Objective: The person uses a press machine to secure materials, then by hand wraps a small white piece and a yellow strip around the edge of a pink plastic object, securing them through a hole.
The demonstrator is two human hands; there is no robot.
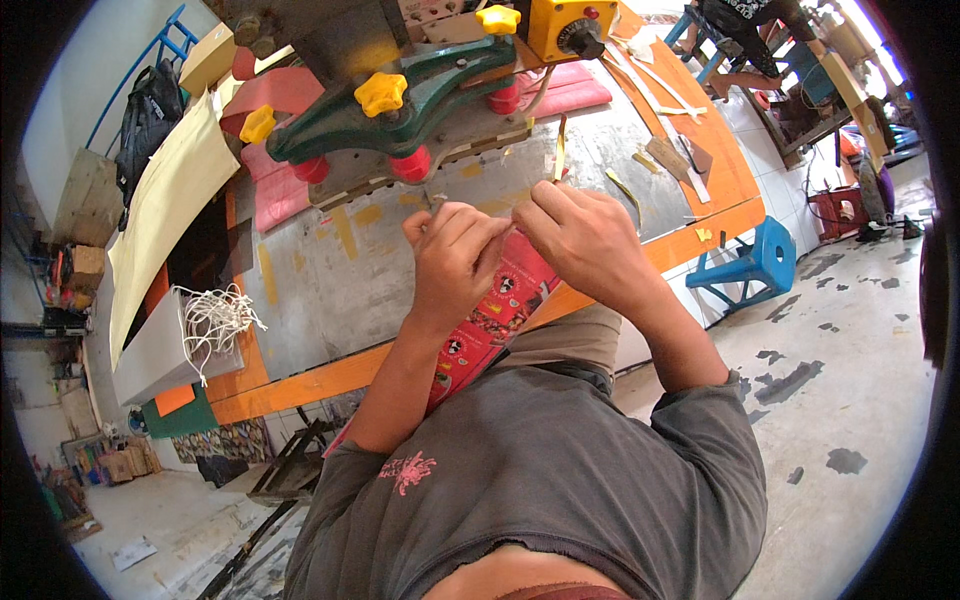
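Observation:
Near the table's front edge, close to my body, I hold a red printed sheet (506, 298) of paper or thin card with small pictures on it. It slants down to the left, partly behind my left forearm. My left hand (455, 262) is closed, its fingertips pinching the far end. Close beside it, my right hand (578, 240) is closed on the same end, with its fingers curled inward. The exact grip under the fingers is hidden. Just beyond the hands stands a machine with a dark green metal frame (425, 120), yellow star-shaped knobs and red feet.
A yellow control box (570, 30) sits atop the machine. Pink sheets (275, 190) and paper offcuts (672, 100) lie on the metal-topped table (330, 300). White strings (215, 325) rest on a box at left. A blue stool (750, 262) stands right; another person (745, 40) is beyond.

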